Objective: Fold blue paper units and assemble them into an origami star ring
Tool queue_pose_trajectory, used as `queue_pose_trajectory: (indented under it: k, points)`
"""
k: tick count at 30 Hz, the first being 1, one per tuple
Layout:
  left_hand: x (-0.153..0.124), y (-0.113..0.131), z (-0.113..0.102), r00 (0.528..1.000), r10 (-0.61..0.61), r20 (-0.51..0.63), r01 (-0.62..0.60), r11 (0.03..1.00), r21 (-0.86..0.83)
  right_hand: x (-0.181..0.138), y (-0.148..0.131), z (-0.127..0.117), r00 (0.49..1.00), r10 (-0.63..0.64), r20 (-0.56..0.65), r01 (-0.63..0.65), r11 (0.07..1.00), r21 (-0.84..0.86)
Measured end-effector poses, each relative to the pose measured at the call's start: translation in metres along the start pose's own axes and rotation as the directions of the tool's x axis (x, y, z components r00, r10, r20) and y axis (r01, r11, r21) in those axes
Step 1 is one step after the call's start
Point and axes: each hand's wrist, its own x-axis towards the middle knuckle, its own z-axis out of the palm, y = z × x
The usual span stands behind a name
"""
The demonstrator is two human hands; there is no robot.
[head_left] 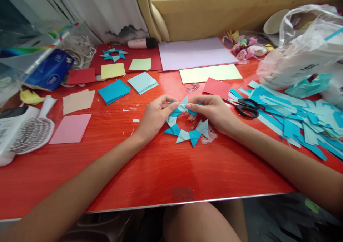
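Together, left hand (155, 115) and right hand (213, 111) pinch the paper ring (184, 127).

Table (160, 170) glossy red w/ wood grain. Paper ring (184, 129): dark blue + pale blue alternating. Scissors (245, 108) black handles. Paper stacks: dark blue (114, 91), pale blue (142, 82). Sheets: lilac (195, 53), pale yellow (210, 73), pink (71, 128).

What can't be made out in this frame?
Head view, paper ring: its top joint is hidden under fingers of the left hand and right hand.
Head view, plastic bag: contents blurred by crumpled film.
Head view, blue packet: label too small to read.
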Motion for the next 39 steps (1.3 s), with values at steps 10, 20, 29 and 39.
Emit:
queue_pose_trajectory:
  k: [10, 20, 29, 39]
  points:
    - [0.001, 0.001, -0.002, 0.999, 0.036, -0.024, -0.034, 0.997, 0.067, 0.005, 0.000, -0.004, 0.991, 0.111, 0.074, -0.116, 0.991, 0.073]
    - [-0.001, 0.005, -0.001, 0.997, 0.036, 0.063, -0.044, 0.990, 0.131, 0.001, 0.000, -0.001, 0.992, 0.068, 0.107, -0.072, 0.997, 0.030]
    - [0.007, 0.002, -0.008, 0.949, 0.137, -0.285, -0.182, 0.974, -0.138, 0.008, 0.008, -0.003, 0.994, -0.107, 0.021, 0.098, 0.959, 0.265]
    - [0.001, 0.002, -0.004, 0.965, 0.253, -0.072, -0.233, 0.948, 0.216, 0.001, 0.003, -0.004, 0.880, -0.405, -0.248, 0.396, 0.914, -0.085]
